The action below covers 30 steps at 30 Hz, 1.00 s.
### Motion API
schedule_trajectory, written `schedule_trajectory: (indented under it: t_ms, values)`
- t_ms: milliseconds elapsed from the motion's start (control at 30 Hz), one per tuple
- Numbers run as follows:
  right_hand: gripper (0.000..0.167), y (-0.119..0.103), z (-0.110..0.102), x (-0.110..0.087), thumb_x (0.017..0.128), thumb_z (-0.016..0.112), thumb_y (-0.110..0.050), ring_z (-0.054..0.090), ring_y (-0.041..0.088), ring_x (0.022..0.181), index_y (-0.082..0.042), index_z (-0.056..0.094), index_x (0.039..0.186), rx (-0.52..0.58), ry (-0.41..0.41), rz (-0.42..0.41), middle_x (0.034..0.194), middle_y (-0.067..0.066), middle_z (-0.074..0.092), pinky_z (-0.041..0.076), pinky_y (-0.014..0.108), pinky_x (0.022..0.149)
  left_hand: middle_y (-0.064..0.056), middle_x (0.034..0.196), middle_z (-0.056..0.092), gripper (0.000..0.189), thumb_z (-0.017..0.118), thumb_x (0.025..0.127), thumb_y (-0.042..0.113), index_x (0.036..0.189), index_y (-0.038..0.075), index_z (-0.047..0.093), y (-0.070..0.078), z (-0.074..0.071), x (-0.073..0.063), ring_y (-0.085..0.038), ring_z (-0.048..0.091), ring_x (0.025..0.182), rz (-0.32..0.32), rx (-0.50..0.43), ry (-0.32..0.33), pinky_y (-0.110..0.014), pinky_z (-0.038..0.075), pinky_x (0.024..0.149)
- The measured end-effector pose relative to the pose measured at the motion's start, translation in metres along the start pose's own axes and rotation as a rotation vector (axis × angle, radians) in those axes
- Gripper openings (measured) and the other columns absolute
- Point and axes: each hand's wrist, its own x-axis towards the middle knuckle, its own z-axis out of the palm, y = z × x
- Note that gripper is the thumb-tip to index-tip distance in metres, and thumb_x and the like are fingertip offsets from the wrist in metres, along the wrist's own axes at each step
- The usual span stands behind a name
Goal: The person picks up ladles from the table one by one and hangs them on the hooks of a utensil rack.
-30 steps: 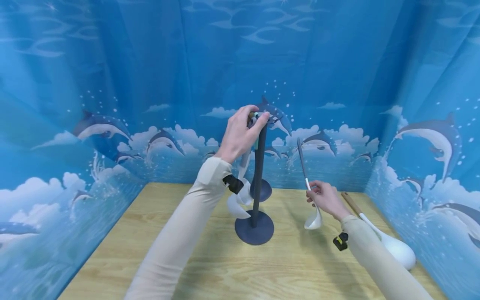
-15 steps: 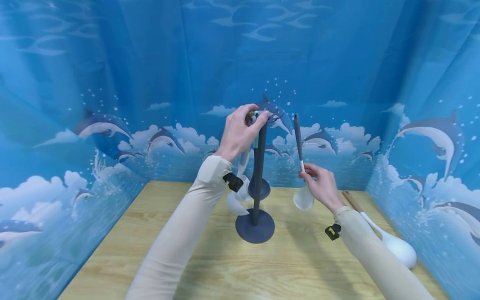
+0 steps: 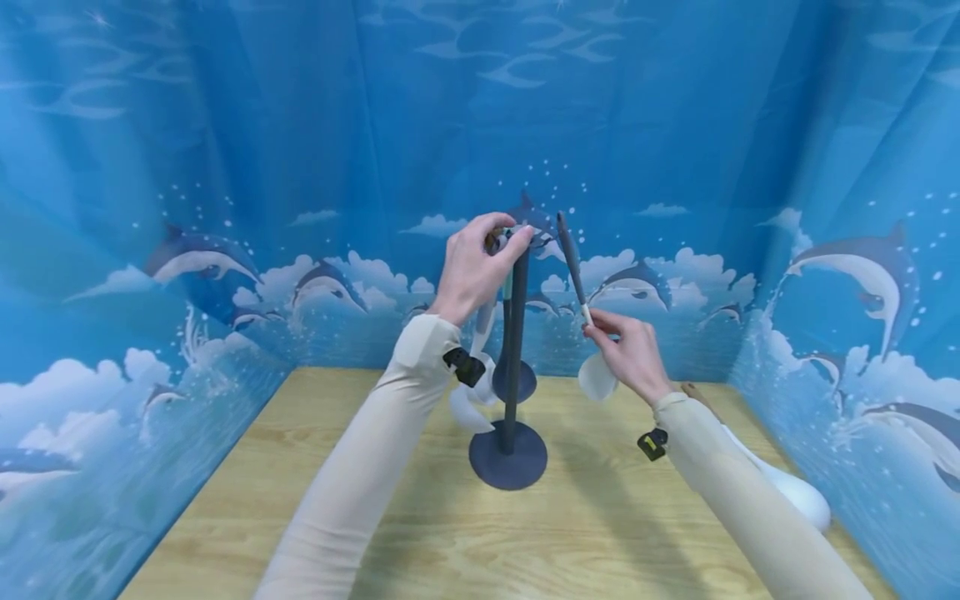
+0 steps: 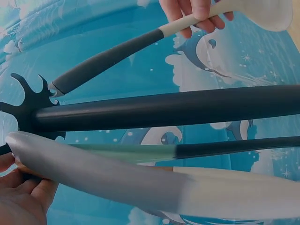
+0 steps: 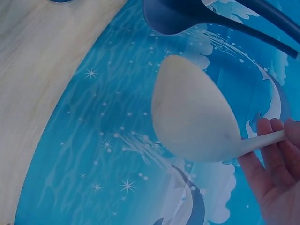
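A dark utensil stand (image 3: 517, 333) rises from a round base, and my left hand (image 3: 476, 268) grips its top. The left wrist view shows the stand's hooked crown (image 4: 29, 105) beside my left fingers. Below that hand hang a dark ladle (image 3: 522, 383) and white-headed utensils (image 3: 467, 410), partly hidden; a mint-and-black handle (image 4: 140, 153) and a grey-and-white handle (image 4: 108, 171) lie along the post. My right hand (image 3: 632, 354) pinches the white neck of a soup ladle (image 5: 192, 112), its grey handle tilted up, the tip close to a hook; contact cannot be told.
A large white ladle (image 3: 798, 497) with a wooden handle lies at the right of the wooden table (image 3: 300, 500), partly behind my right forearm. A blue dolphin-print curtain (image 3: 300, 125) encloses the back and sides.
My right hand has risen and moved left with the soup ladle, bringing its handle tip beside the stand's top. My left hand stays on the stand.
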Motion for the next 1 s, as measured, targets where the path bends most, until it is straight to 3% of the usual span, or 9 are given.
schedule_trajectory:
  t_ms: [233, 567, 1000]
  values:
    - [0.032, -0.001, 0.003, 0.005, 0.097, 0.063, -0.014, 0.073, 0.029, 0.092, -0.007, 0.066, 0.128, -0.002, -0.014, -0.008, 0.105, 0.016, 0.074, 0.058, 0.047, 0.081, -0.003, 0.104, 0.061, 0.058, 0.057, 0.094, 0.053, 0.139, 0.016, 0.055, 0.000, -0.001, -0.001, -0.017, 0.052, 0.082, -0.031, 0.008, -0.011, -0.033, 0.045, 0.071]
    - [0.032, 0.008, 0.005, 0.011, 0.098, 0.062, -0.018, 0.071, 0.031, 0.096, -0.009, 0.066, 0.128, -0.012, -0.005, 0.048, 0.109, 0.016, 0.073, 0.056, 0.049, 0.084, -0.005, 0.113, 0.062, 0.058, 0.058, 0.095, 0.051, 0.141, 0.015, 0.054, 0.000, -0.001, -0.001, -0.017, 0.053, 0.084, -0.027, 0.008, -0.014, -0.033, 0.047, 0.073]
    - [0.032, 0.011, 0.012, 0.014, 0.098, 0.062, -0.021, 0.071, 0.032, 0.097, -0.010, 0.067, 0.127, 0.003, -0.003, 0.031, 0.108, 0.015, 0.074, 0.055, 0.052, 0.085, -0.006, 0.124, 0.061, 0.057, 0.058, 0.095, 0.050, 0.141, 0.016, 0.054, -0.001, -0.001, -0.001, -0.016, 0.055, 0.088, -0.027, -0.001, -0.010, -0.035, 0.050, 0.079]
